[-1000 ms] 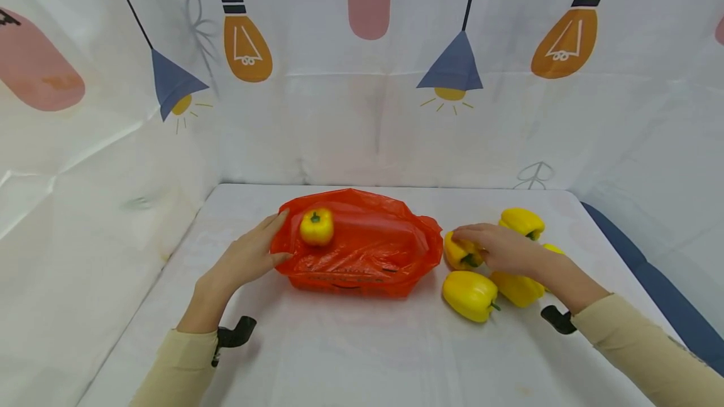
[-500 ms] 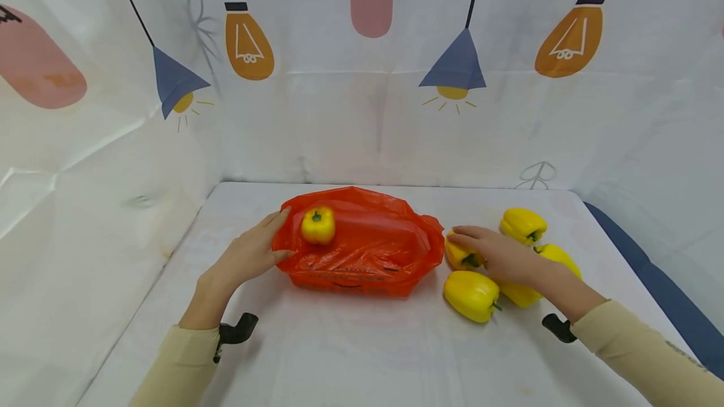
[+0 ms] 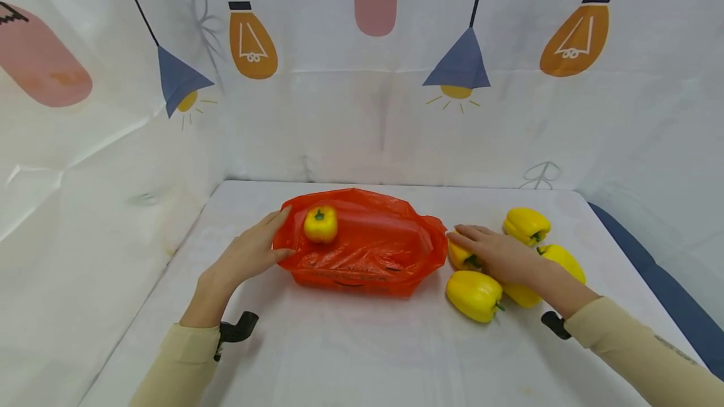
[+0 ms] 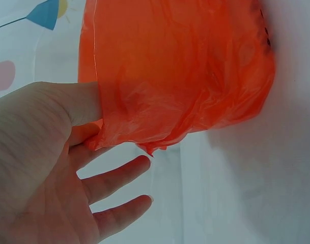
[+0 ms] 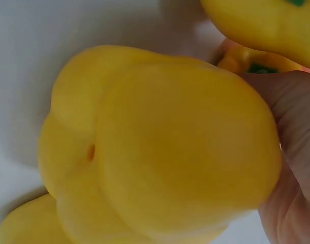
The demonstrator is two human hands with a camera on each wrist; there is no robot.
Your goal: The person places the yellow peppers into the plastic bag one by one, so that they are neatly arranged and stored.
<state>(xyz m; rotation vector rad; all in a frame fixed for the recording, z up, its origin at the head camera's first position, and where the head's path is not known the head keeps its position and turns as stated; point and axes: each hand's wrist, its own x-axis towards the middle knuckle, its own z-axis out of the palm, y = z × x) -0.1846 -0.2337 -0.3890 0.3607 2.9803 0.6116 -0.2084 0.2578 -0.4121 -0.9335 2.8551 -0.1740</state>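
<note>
Lying under R hand (image 3: 503,257), yel. pepper (image 3: 461,258), grip unclear, L hand (image 3: 247,256) wide @ red bag (image 3: 373,240)

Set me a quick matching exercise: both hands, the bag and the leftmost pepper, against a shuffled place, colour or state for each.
1. bag
2. leftmost pepper
3. left hand
4. right hand

A. over a pepper to the bag's right
B. yellow, red all around it in the head view
C. red plastic
D. touching the bag's left edge

Pairs: 1-C; 2-B; 3-D; 4-A.
</note>
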